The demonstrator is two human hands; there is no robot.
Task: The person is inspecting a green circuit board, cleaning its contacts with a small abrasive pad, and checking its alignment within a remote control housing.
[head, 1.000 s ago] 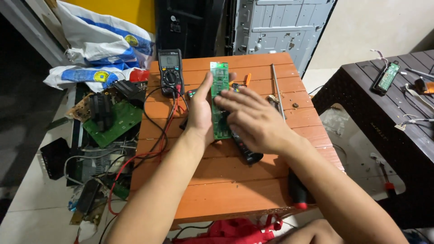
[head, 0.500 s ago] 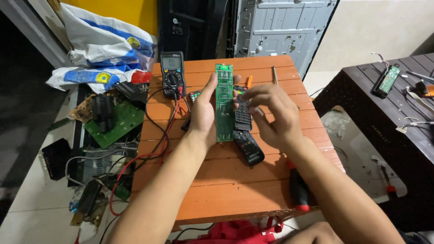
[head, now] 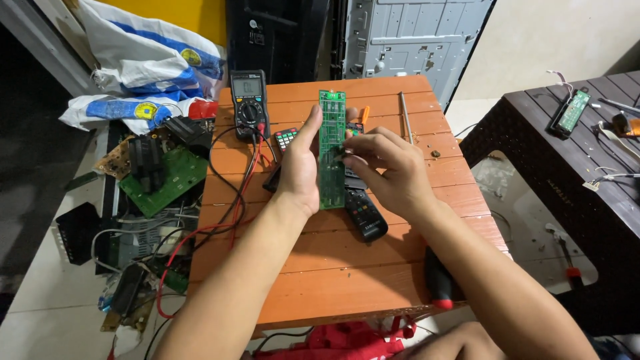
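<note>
Left hand (head: pixel 301 167) is clamped on the long green circuit board (head: pixel 331 150), gripping its left edge and holding it upright above the orange slatted table (head: pixel 333 280). My right hand (head: pixel 387 170) has its fingers curled in against the board's right edge, pinching at mid-length. Black remote shell (head: pixel 365 213) lies on the table right under the board. Multimeter (head: pixel 248 100) sits at the table's far left, red and black leads (head: pixel 230 200) trailing off the near-left edge. Metal rod (head: pixel 405 113) at far right, screwdriver handle (head: pixel 438 283) near my right forearm.
</note>
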